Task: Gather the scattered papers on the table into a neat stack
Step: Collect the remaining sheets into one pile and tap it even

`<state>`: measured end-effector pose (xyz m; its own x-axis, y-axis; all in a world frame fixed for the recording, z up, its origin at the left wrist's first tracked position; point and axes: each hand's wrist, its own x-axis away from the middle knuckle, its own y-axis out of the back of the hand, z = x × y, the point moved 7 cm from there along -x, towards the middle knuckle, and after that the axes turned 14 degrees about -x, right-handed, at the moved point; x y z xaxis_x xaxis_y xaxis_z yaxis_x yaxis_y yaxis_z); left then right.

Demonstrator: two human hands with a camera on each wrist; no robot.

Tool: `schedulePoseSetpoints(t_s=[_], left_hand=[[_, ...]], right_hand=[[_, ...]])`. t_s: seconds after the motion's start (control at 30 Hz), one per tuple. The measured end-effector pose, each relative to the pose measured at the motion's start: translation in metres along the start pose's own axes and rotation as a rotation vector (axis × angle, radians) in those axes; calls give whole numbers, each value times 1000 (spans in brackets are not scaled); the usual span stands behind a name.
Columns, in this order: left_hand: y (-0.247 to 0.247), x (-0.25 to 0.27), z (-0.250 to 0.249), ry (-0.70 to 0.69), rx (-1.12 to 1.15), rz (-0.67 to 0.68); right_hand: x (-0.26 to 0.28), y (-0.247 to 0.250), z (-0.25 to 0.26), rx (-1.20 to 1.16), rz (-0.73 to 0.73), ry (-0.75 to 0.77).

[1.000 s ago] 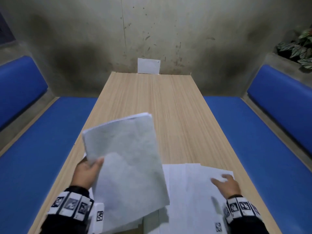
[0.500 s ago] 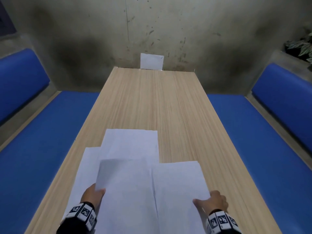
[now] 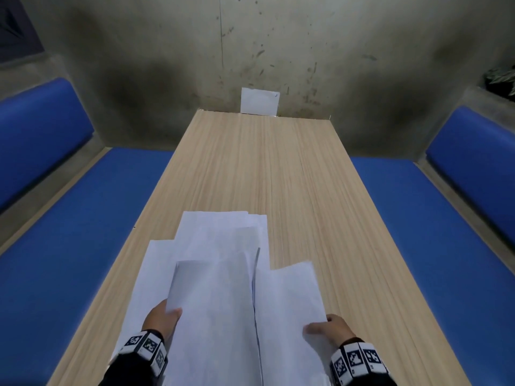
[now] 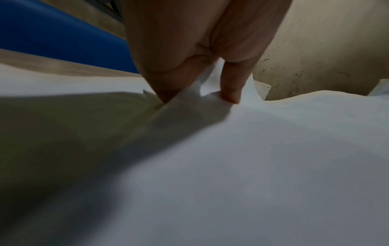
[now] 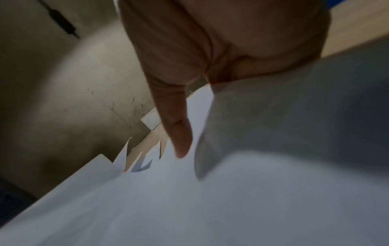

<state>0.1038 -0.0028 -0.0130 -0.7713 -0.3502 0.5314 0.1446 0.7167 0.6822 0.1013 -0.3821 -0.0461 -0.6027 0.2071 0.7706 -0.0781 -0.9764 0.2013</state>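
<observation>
papers: the white sheets (image 3: 217,263) lie fanned and overlapping on the table (image 3: 278,168), in the lower middle of the head view, just ahead of your hands.
long axis: each sheet runs lengthwise away from you, toward the top of the frame (roughly parallel, but stepped and offset sideways).
left hand: your left hand (image 3: 163,320) pinches the near left edge of the middle sheet (image 3: 211,316), thumb on top.
right hand: your right hand (image 3: 333,330) grips the near right edge of the right sheet (image 3: 287,302), thumb over it.
gap: the two held sheets meet along a seam in the lower centre.
nearer hand: the far sheets at centre frame sit more on your left side, so the left hand is likely closer.
next: probably slide the right sheet leftward over the middle one.
</observation>
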Motion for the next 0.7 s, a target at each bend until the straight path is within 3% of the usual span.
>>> schedulePoseSetpoints(t_s=[0.07,0.13,0.27,0.4,0.47,0.53,0.63,0.7], left_hand=[[1,1,0,0,3,4],[1,1,0,-4,17,12],[1,0,0,-13,22,-2],[-1,-3,-1,-30,9,-19],[-1,-1,-6,-36,33,-23],[2,3,-17,-59,103,-22],[13,12,-45,-136,194,-58],[23,22,-69,-226,247,-66]], right_hand=[[6,-8,-4,-37,104,-45],[9,-5,-7,-40,99,-39],[18,45,12,-29,-162,129],[61,119,69,-112,-363,478],[88,144,96,-290,-312,592],[108,148,115,-442,-167,645],[118,114,132,-598,91,671],[116,74,133,-578,232,674]])
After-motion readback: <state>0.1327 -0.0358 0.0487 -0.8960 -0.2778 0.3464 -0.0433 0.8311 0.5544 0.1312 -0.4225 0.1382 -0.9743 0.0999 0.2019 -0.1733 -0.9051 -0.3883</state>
